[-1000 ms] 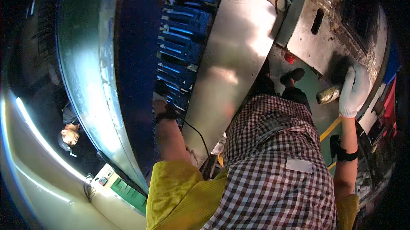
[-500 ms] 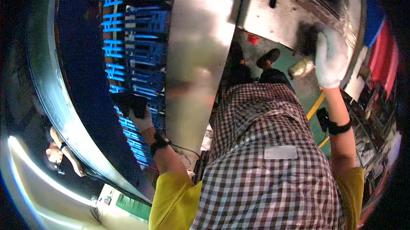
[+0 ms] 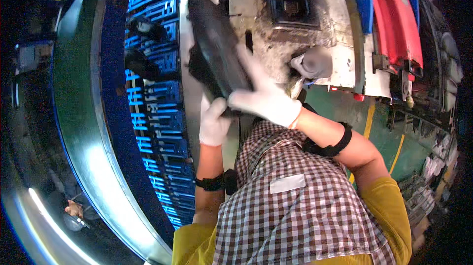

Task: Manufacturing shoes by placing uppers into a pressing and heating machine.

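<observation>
1. Curved metal guard [image 3: 81, 132]: a broad, shiny band sweeps down the left of the view, outside a blue slatted conveyor surface [image 3: 157, 117]. Two dark pieces [image 3: 143, 28] lie on the slats, well apart from the hands.

2. Machine body [image 3: 305, 23]: a grimy, pale metal surface with dark openings sits ahead of the person, with red and blue panels [image 3: 394, 23] to its right. A green floor with yellow lines [image 3: 367, 127] shows below it.

3. Black slab-like piece [image 3: 217, 53]: long, flat and dark, it is held tilted in the air between the conveyor and the machine body, its far end pointing up and away. Judged stiff and fairly heavy, since it holds its line without sagging; the surface looks dull, so slip is a moderate risk in cloth gloves. A two-handed hold at the near end, one hand under and one over, suits it best.

4. Right hand [image 3: 263, 102]: white-gloved, fingers spread flat over the top of the piece's near end, pressing down on it.

5. Left hand [image 3: 213, 122]: white-gloved, fingers closed on the lower near edge from beneath.
</observation>
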Demonstrator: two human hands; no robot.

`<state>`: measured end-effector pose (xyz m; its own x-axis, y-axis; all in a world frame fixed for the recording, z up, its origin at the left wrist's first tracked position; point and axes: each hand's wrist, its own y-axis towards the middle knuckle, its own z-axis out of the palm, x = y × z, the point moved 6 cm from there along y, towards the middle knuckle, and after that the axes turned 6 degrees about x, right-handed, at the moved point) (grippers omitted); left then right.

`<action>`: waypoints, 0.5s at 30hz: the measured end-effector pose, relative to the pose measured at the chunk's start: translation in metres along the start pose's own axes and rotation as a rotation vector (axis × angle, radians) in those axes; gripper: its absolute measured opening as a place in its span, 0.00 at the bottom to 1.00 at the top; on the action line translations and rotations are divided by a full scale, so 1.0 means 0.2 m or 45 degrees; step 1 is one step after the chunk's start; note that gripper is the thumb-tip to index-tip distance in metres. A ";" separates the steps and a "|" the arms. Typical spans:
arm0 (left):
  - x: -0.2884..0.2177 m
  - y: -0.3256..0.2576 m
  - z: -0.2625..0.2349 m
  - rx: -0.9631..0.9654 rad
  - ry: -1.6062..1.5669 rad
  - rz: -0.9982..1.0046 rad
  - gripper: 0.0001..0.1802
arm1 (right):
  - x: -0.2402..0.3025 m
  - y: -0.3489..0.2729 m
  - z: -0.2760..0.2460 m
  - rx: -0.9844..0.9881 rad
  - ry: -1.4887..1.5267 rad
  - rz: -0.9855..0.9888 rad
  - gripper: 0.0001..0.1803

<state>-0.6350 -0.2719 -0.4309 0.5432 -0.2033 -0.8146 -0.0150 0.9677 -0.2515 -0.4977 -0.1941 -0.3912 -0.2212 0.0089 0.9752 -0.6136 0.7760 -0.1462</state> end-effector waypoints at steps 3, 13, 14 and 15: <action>-0.18 0.24 0.21 0.094 0.805 0.089 0.46 | -0.08 0.04 -0.31 -0.378 0.212 0.098 0.47; -1.14 0.49 0.85 0.186 1.179 1.345 0.46 | -0.13 0.49 -1.07 -0.859 -0.819 0.431 0.49; -1.18 0.52 0.96 0.197 1.196 1.477 0.39 | -0.20 0.51 -1.05 -0.842 -0.975 0.490 0.47; -1.21 0.56 1.08 0.211 1.204 1.608 0.34 | -0.25 0.53 -1.04 -0.828 -1.135 0.555 0.46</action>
<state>-0.5864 -0.0823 -0.1496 -0.4448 0.7562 -0.4799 0.0893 0.5706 0.8164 -0.3936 0.0189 -0.4206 -0.9239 0.1094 0.3666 0.0879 0.9933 -0.0749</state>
